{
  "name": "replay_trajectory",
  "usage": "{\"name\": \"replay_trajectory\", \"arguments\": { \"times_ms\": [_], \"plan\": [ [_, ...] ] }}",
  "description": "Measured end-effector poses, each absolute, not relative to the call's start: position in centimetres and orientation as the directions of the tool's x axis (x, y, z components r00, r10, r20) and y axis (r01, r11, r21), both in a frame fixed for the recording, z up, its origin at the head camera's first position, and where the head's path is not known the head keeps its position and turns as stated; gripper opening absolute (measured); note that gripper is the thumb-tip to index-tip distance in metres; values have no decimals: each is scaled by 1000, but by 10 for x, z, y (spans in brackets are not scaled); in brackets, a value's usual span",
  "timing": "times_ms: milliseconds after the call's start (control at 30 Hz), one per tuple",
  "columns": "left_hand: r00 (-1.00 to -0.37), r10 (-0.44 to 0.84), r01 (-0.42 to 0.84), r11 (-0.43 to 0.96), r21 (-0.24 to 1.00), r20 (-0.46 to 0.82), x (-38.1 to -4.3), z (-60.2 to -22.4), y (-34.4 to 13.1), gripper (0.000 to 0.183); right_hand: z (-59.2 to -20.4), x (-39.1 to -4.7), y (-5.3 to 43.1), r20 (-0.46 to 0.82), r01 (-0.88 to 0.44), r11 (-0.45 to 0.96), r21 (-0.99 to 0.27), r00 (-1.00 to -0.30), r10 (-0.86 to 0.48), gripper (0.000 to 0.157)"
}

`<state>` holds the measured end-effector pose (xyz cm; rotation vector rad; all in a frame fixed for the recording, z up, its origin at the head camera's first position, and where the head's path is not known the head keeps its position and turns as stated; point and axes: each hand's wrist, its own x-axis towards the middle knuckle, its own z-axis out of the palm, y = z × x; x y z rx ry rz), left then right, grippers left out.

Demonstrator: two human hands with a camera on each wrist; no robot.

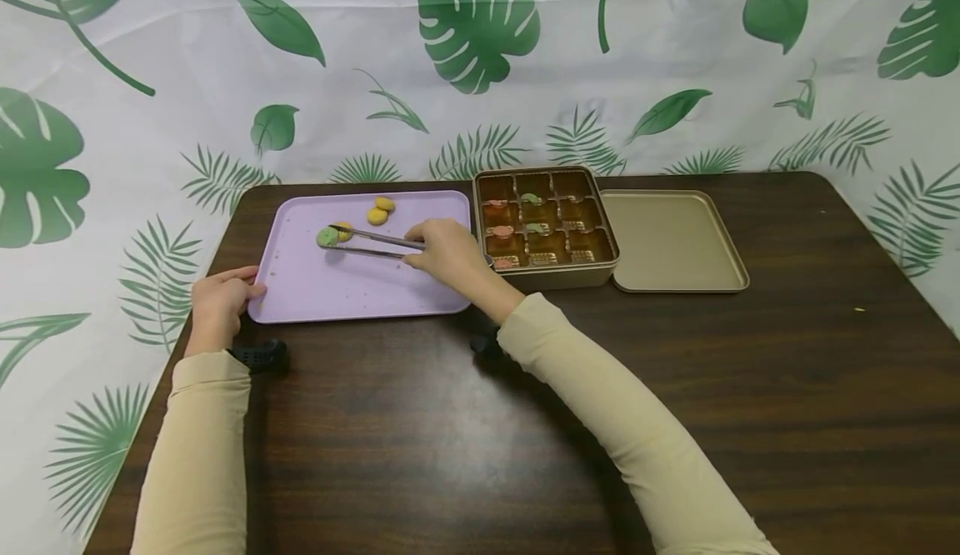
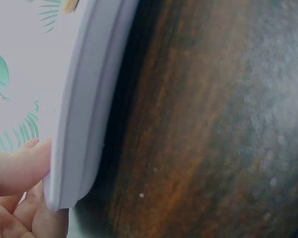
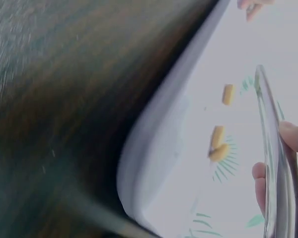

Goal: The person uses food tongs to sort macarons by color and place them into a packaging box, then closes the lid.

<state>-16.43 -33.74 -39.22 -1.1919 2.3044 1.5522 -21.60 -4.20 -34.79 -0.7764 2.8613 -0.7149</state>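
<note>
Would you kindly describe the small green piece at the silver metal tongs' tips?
On the dark wooden table, find the lilac rectangular tray. Over its left half, at the tips of silver metal tongs, is the small rounded green piece; its three neighbours are yellow.

Silver tongs (image 1: 380, 237), green piece (image 1: 327, 237) at tips; lilac tray (image 1: 375, 290)

I have the right hand (image 3: 297, 139) at the right edge of my feed, its fingers gripping metal tongs (image 3: 286, 173) that point up the view. Left of them I see one yellow piece (image 3: 228, 94) alone and, below it, a yellow pair (image 3: 218, 145) touching. The pale tray (image 3: 161, 116) slants beside the dark tabletop (image 3: 54, 114); fingertips of the left hand (image 3: 255, 6) show up top. I make out green leaf prints (image 3: 227, 167), washed out.
</note>
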Motion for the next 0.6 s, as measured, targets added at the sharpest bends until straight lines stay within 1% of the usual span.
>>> {"name": "replay_trajectory", "arguments": {
  "times_ms": [333, 600],
  "plan": [
    [-692, -539, -652, 181, 737, -480, -163, -393, -339, 52, -326, -216, -10, 111, -432, 743, -511, -891, -441, 33],
    [-692, -536, -654, 180, 735, -484, -164, -393, -337, 53, -312, -215, 30, 183, -429, 740, -519, -901, -393, 34]
  ]
}}
